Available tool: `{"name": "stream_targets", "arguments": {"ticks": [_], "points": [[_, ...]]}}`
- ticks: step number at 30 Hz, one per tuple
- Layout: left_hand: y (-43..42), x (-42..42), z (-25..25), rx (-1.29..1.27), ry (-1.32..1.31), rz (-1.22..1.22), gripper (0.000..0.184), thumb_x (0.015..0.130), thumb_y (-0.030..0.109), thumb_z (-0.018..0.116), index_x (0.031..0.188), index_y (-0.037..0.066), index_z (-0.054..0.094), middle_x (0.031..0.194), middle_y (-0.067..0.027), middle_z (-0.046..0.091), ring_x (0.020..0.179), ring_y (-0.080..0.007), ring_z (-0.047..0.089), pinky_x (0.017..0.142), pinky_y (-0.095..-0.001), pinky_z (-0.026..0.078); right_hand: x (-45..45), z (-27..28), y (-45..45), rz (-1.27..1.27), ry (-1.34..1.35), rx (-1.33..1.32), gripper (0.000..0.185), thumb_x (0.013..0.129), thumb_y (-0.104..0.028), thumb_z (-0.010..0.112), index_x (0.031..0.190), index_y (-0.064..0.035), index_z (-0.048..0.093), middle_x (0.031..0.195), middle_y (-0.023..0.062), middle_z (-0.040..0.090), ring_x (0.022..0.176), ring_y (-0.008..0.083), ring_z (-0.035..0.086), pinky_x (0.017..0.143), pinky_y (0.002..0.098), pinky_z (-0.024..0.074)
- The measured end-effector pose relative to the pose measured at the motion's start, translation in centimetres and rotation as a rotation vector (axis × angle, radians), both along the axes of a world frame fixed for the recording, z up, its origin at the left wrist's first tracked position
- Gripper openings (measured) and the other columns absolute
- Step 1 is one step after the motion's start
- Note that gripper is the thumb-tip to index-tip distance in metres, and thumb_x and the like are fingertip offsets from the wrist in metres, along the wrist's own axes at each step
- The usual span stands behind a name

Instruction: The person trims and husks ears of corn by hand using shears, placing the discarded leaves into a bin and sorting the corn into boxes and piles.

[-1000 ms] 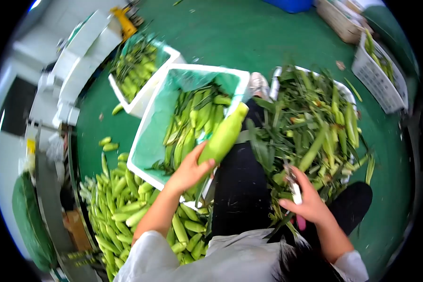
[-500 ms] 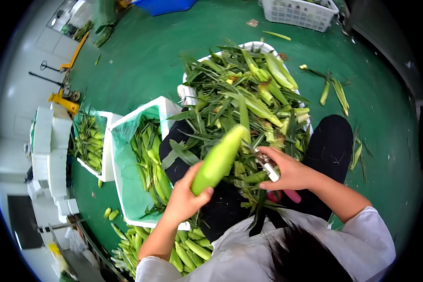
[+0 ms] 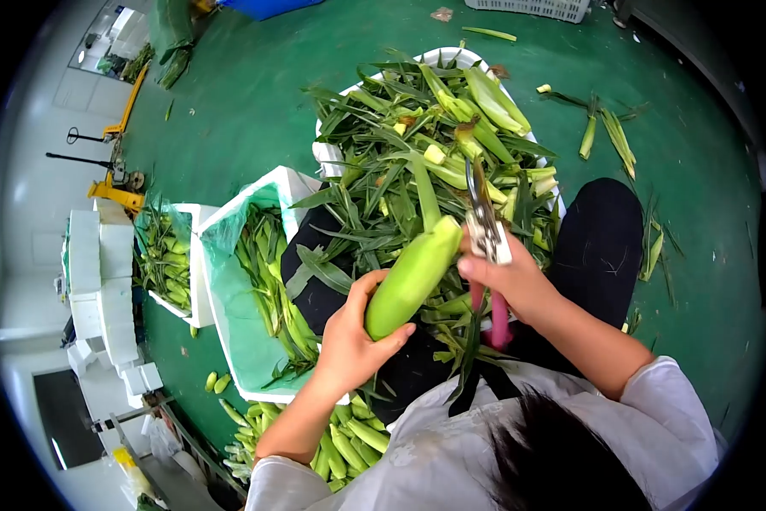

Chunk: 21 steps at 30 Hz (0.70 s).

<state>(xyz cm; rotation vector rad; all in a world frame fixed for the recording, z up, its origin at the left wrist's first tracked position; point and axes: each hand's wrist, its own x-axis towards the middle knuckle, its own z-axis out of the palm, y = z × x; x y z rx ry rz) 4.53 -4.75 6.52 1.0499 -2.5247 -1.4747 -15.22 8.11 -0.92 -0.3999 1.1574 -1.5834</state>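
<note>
My left hand (image 3: 357,336) is closed around the lower part of a green ear of corn (image 3: 413,277), which tilts up to the right with its pale stem end on top. Beside that end, my right hand (image 3: 510,268) grips pruning shears (image 3: 488,232); the metal blades point up and the pink handles hang below my fingers. Behind both hands, a white basket (image 3: 456,56) is heaped with husk leaves and cut stalks (image 3: 451,128). A long leaf strip rises behind the ear's tip; whether it is attached I cannot tell.
To the left, a foam box (image 3: 291,180) with a green liner holds unhusked corn, and another white box (image 3: 197,217) stands past it. Trimmed ears (image 3: 344,447) lie piled beside me. A yellow pallet jack (image 3: 114,194), husk scraps (image 3: 619,140) and a white crate (image 3: 532,8) are farther off.
The shears have swung from pointing at the ear's stem end to pointing upward, slightly away from it. My left hand has shifted a little right with the ear of corn.
</note>
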Motion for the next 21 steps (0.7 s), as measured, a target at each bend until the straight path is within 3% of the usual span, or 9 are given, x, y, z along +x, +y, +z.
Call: {"name": "stream_targets", "arguments": {"ticks": [2,4,6,8,10,12,14,16,21], "points": [[0.7,-0.7,0.0,-0.381,0.034,-0.085,0.068,0.072,0.015,0.081,0.132,0.008,0.049,0.116,-0.0133,0.059,0.103,-0.0245,0.062,0.088,-0.0368,0.05,-1.1,2.5,-1.6,0.026,-0.041,-0.04,0.048,0.088,-0.015,0.066,0.129,-0.0018,0.046,0.117,0.0124,0.062,0.084,0.0157,0.061,0.055,0.027,0.0526],[-0.5,-0.4,-1.3,-0.106,0.204,-0.016,0.072,0.073,0.012,0.081,0.136,0.004,0.047,0.118,-0.012,0.058,0.103,-0.0262,0.063,0.083,-0.0378,0.053,-1.2,2.7,-2.4,-0.046,-0.086,-0.113,0.041,0.087,-0.013,0.066,0.123,-0.0027,0.049,0.106,0.0083,0.062,0.074,0.0122,0.06,0.049,0.0223,0.0481],[-0.3,0.0,-0.8,0.682,0.438,0.233,0.07,0.083,0.022,0.075,0.14,0.001,0.041,0.117,-0.0127,0.061,0.096,-0.0272,0.066,0.082,-0.039,0.055,-1.3,2.4,-3.8,-0.222,-0.081,-0.188,0.038,0.085,-0.013,0.064,0.12,-0.002,0.054,0.101,0.0074,0.061,0.081,0.0165,0.061,0.071,0.031,0.0522],[-0.6,0.4,-1.1,0.776,0.449,0.201,0.08,0.093,0.064,0.044,0.139,0.0,0.041,0.118,-0.0164,0.062,0.101,-0.0276,0.065,0.07,-0.0366,0.057,-3.7,2.3,-4.0,-0.075,0.065,-0.149,0.039,0.082,-0.014,0.065,0.117,0.0001,0.057,0.101,0.0077,0.062,0.086,0.0175,0.06,0.081,0.0343,0.0499],[-0.8,-0.5,-2.1,0.707,0.685,0.395,0.07,0.098,0.059,0.038,0.132,-0.002,0.045,0.12,-0.0193,0.062,0.098,-0.028,0.066,0.078,-0.038,0.056,-6.5,5.1,-4.8,0.151,0.631,0.288,0.044,0.078,-0.016,0.066,0.117,0.0019,0.057,0.099,0.0119,0.064,0.087,0.0228,0.064,0.08,0.0359,0.0504],[-2.0,-0.9,-2.2,0.572,0.84,0.463,0.073,0.096,0.059,0.047,0.146,0.008,0.032,0.125,-0.0134,0.059,0.109,-0.0276,0.062,0.09,-0.0379,0.052,-6.3,3.1,-5.2,-0.235,1.427,0.279,0.051,0.073,-0.017,0.07,0.119,0.001,0.056,0.103,0.0197,0.063,0.094,0.0377,0.063,0.079,0.0419,0.0506],[-2.5,-2.0,-1.8,0.422,0.965,0.6,0.075,0.092,0.046,0.063,0.148,0.01,0.029,0.128,-0.0109,0.056,0.115,-0.028,0.059,0.096,-0.0398,0.049,-4.9,6.7,-3.3,-0.17,1.239,0.174,0.052,0.076,-0.016,0.07,0.123,-0.0003,0.053,0.105,0.015,0.064,0.086,0.0292,0.065,0.076,0.0383,0.0513],[-2.6,-1.9,-1.3,0.386,1.035,0.658,0.074,0.087,0.034,0.073,0.144,0.011,0.032,0.13,-0.0091,0.053,0.123,-0.0295,0.054,0.102,-0.0441,0.046,-2.9,9.1,-0.6,0.121,0.336,-0.13,0.057,0.08,-0.017,0.071,0.129,-0.0023,0.048,0.107,0.0091,0.061,0.082,0.0167,0.059,0.075,0.0313,0.0493],[-0.8,-3.4,-1.4,0.345,1.193,0.754,0.06,0.086,0.02,0.075,0.131,0.012,0.037,0.133,-0.0101,0.05,0.128,-0.0305,0.05,0.101,-0.045,0.048,2.5,7.1,1.3,0.488,-0.029,0.007,0.066,0.081,-0.025,0.076,0.135,-0.0044,0.043,0.111,0.0038,0.052,0.09,0.0099,0.051,0.08,0.0256,0.0431]]}}
